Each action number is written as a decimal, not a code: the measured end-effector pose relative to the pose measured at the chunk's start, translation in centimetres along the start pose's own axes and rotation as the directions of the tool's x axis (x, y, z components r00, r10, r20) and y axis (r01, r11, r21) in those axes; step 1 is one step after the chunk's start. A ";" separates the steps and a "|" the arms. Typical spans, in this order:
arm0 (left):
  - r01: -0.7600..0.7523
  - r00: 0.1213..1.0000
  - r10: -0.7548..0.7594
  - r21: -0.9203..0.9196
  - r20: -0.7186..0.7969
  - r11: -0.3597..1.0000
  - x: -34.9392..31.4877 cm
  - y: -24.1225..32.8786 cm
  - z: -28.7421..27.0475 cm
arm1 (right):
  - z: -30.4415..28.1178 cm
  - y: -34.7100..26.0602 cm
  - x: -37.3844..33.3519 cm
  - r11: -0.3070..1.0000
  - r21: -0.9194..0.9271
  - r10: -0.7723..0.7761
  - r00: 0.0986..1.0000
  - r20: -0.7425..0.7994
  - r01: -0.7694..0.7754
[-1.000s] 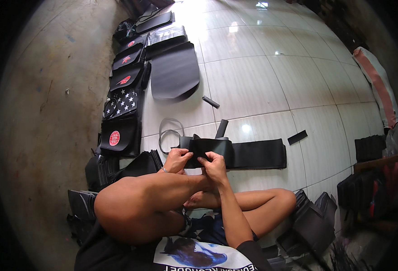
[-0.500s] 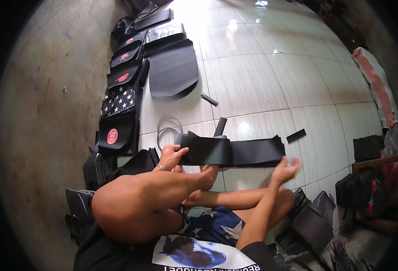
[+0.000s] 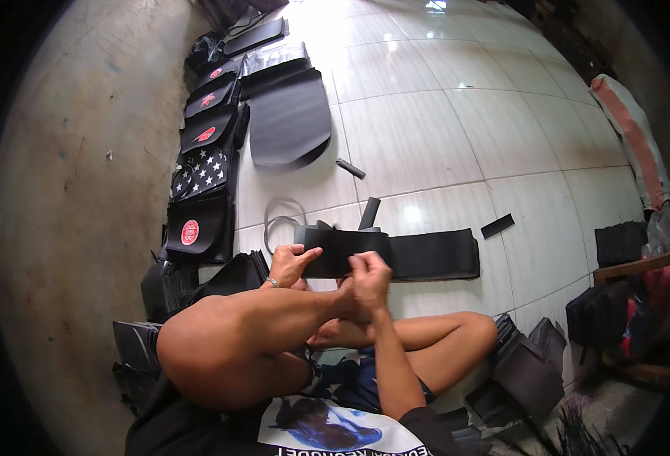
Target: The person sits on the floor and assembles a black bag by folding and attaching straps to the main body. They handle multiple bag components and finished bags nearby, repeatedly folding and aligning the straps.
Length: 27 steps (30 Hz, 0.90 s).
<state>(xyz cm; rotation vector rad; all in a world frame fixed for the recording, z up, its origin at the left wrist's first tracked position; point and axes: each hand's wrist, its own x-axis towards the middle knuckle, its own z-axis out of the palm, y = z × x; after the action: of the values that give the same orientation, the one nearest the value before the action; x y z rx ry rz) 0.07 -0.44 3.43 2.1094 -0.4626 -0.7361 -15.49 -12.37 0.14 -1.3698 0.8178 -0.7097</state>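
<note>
Across the floor in front of my feet lies a long stack of black sheet strips (image 3: 433,254). On its left part rests another black strip (image 3: 331,251). My left hand (image 3: 291,266) is closed on that strip's left end, thumb on top. Over the strip's near edge, by my foot, my right hand (image 3: 370,280) has its fingers curled together; whether anything is pinched in them is hidden. A grey-edged flat piece (image 3: 299,237) shows behind the strip, with a short dark bar (image 3: 369,213) at its far side.
Black flaps with red emblems (image 3: 190,230) are piled along the left wall. A large rounded black sheet (image 3: 289,118) lies ahead. Small dark pieces (image 3: 350,169) and a thin looped cord (image 3: 283,213) lie on the tiles. Black stacks (image 3: 521,372) sit beside my right knee.
My right hand has moved left from the stack's right end to the middle, its fingers now curled. The strips' right end lies flatter. My left hand has stayed in place.
</note>
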 end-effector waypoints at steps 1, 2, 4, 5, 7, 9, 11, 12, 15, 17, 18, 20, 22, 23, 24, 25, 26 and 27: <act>-0.036 0.999 0.035 -0.019 -0.017 0.999 0.5 -0.9 0.3 | -2.2 1.9 1.1 0.996 -0.042 -0.084 0.995 -0.060 0.082; 0.009 1.000 -0.009 -0.008 0.005 1.000 0.4 -1.0 -0.3 | -4.9 2.2 1.9 0.996 -0.063 -0.065 0.994 -0.090 0.059; 0.082 0.994 -0.083 0.018 0.073 0.996 0.5 -0.3 -0.4 | -11.9 3.0 3.6 0.967 -0.246 -0.161 0.900 -0.406 0.062; 0.055 0.995 -0.055 -0.004 0.078 0.998 0.0 1.0 0.2 | -14.5 2.5 4.0 0.922 -0.385 -0.305 0.687 -0.660 0.040; 0.023 0.997 -0.020 -0.030 0.071 0.999 -0.4 1.8 0.4 | -15.5 0.5 4.5 0.853 -0.520 -0.424 0.531 -0.733 -0.037; 0.019 0.997 -0.018 -0.021 0.073 1.000 -0.6 1.6 0.1 | -12.0 -1.1 4.8 0.886 -0.443 -0.393 0.734 -0.554 0.140; 0.022 0.996 -0.024 0.028 0.081 0.999 -1.0 1.6 -0.5 | -5.5 -3.3 3.2 0.854 -0.456 -0.385 0.893 -0.233 0.250; 0.017 0.996 -0.017 -0.003 0.090 1.000 -0.4 1.0 -0.3 | -2.9 -3.0 2.1 0.821 -0.482 -0.369 0.928 -0.040 0.306; 0.048 0.993 -0.036 -0.111 0.109 0.993 0.7 -0.1 0.5 | 2.9 -1.9 -0.9 0.942 -0.279 -0.128 0.969 0.210 0.184; 0.064 0.990 -0.043 -0.159 0.133 0.985 0.7 -0.8 0.1 | 3.5 -2.2 -1.3 0.961 -0.260 -0.041 0.981 0.190 0.091; 0.040 0.984 -0.012 -0.157 0.176 0.987 0.5 0.1 0.3 | 3.0 -1.0 -0.9 0.978 -0.209 0.015 0.985 0.170 0.021; 0.003 0.978 0.032 -0.166 0.208 0.986 0.4 0.6 0.8 | 1.9 1.6 0.0 0.995 -0.064 0.083 0.992 0.097 -0.076; -0.014 0.981 0.050 -0.190 0.186 0.982 0.4 0.4 0.9 | 0.3 3.0 0.8 0.998 -0.056 -0.016 0.999 0.041 0.018; -0.012 0.983 0.040 -0.158 0.178 0.987 0.4 0.4 0.8 | -1.4 3.2 1.1 0.990 -0.136 -0.025 1.000 0.003 0.025; -0.009 0.986 0.030 -0.128 0.163 0.992 0.3 0.3 0.5 | -3.1 2.8 1.6 0.976 -0.216 -0.039 0.999 -0.028 0.032; 0.002 0.988 0.017 -0.125 0.153 0.992 0.1 0.6 0.5 | -5.3 3.0 2.3 0.995 -0.089 0.032 0.997 -0.064 -0.037; 0.012 0.989 0.006 -0.123 0.145 0.992 0.0 0.9 0.5 | -7.4 3.1 2.6 0.994 0.040 0.109 0.989 -0.096 -0.106; 0.036 0.992 -0.017 -0.147 0.126 0.988 -0.3 1.0 0.1 | -8.5 1.9 2.8 0.985 0.056 0.172 0.976 -0.130 -0.166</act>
<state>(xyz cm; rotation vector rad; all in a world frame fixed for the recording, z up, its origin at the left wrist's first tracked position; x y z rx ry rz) -0.28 -0.93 4.27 1.9407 -0.4332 -0.8946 -21.13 -19.17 -2.14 -1.2054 1.0073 -0.6889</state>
